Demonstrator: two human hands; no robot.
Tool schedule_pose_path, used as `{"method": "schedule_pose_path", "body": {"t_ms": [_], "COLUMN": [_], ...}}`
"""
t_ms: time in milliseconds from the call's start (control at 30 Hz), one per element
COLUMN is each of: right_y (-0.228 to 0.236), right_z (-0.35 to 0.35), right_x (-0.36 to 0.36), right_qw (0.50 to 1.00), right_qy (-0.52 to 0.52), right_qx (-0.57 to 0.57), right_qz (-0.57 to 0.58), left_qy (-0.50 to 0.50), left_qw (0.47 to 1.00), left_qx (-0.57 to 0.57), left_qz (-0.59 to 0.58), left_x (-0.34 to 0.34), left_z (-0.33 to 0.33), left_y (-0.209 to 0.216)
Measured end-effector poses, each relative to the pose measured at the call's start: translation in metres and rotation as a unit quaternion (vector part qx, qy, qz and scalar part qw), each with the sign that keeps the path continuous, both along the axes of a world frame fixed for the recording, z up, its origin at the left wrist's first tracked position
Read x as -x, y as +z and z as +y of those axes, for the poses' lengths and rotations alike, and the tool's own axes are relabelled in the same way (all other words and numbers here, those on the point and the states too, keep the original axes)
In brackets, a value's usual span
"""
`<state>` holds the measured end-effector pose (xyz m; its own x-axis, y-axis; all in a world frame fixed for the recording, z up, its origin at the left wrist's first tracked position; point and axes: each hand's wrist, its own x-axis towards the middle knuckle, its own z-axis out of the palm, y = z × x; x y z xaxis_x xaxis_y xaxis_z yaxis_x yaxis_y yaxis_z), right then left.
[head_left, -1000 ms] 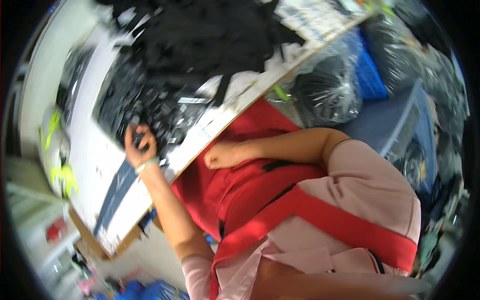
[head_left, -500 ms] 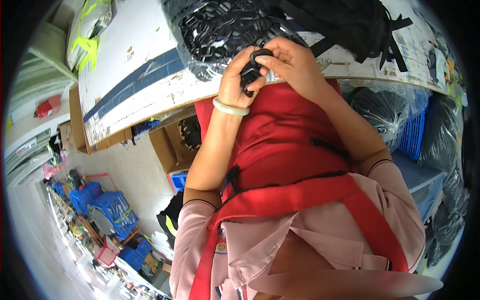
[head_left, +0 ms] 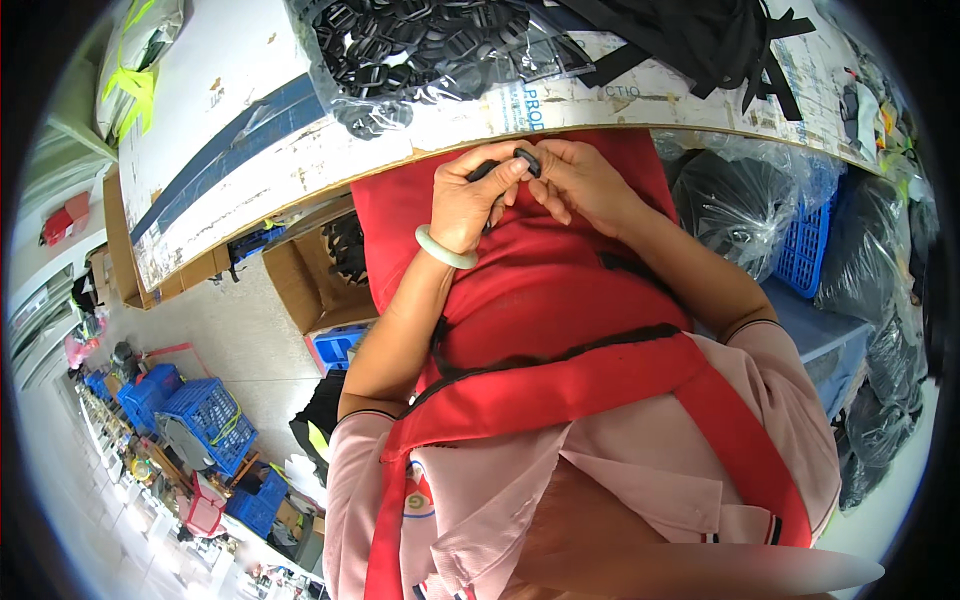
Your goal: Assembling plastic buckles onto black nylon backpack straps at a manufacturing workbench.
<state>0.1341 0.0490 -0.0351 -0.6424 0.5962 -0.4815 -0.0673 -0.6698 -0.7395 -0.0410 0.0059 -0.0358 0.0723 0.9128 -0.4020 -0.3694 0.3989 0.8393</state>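
Just in front of the table edge, my two hands meet over the red apron [head_left: 560, 280]. My left hand [head_left: 462, 205], with a pale bangle [head_left: 445, 248] at its wrist, is closed around a short, bunched black strap [head_left: 484, 171]. The strap's curled end stands up between my left thumb and my right fingers. My right hand [head_left: 585, 188] pinches that end with thumb and forefinger, its other fingers loosely curled. Whether a buckle is on the strap is hidden by my fingers. Beyond my hands lies an open clear bag of black plastic buckles [head_left: 400, 50].
The white worktable [head_left: 240, 120] spans the far side. Black straps [head_left: 690, 40] are heaped at its right. Below are a cardboard box [head_left: 300, 285] at left, plastic-wrapped black bundles [head_left: 730, 195] and a blue crate [head_left: 805, 240] at right. Blue baskets [head_left: 210, 420] stand on the floor.
Both hands have drawn back from over the table edge toward my body, bringing the black strap along. My left hand's grip has turned, hiding more of it. The view has shifted slightly.
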Motion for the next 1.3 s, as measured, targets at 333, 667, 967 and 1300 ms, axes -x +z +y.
{"method": "schedule_pose_path", "body": {"t_ms": [333,667,967,1300], "right_y": [0.007,0.008,0.057,0.03], "right_z": [0.076,0.061,-0.001,-0.002], "right_x": [-0.048,-0.059,-0.005,0.013], "right_qw": [0.543,0.612,0.936,0.989], "right_qy": [-0.114,-0.199,-0.092,-0.138], "right_qx": [-0.712,-0.694,-0.31,-0.046], "right_qz": [-0.43,-0.323,-0.137,0.012], "left_qy": [-0.007,0.026,0.09,0.122], "left_qw": [0.976,0.995,0.996,0.934], "left_qx": [0.112,0.062,-0.001,-0.255], "left_qz": [-0.187,-0.077,-0.003,0.221], "left_x": [0.008,0.008,-0.004,-0.008], "left_z": [0.002,0.001,0.001,-0.003], "left_y": [-0.008,0.005,0.021,0.002]}}
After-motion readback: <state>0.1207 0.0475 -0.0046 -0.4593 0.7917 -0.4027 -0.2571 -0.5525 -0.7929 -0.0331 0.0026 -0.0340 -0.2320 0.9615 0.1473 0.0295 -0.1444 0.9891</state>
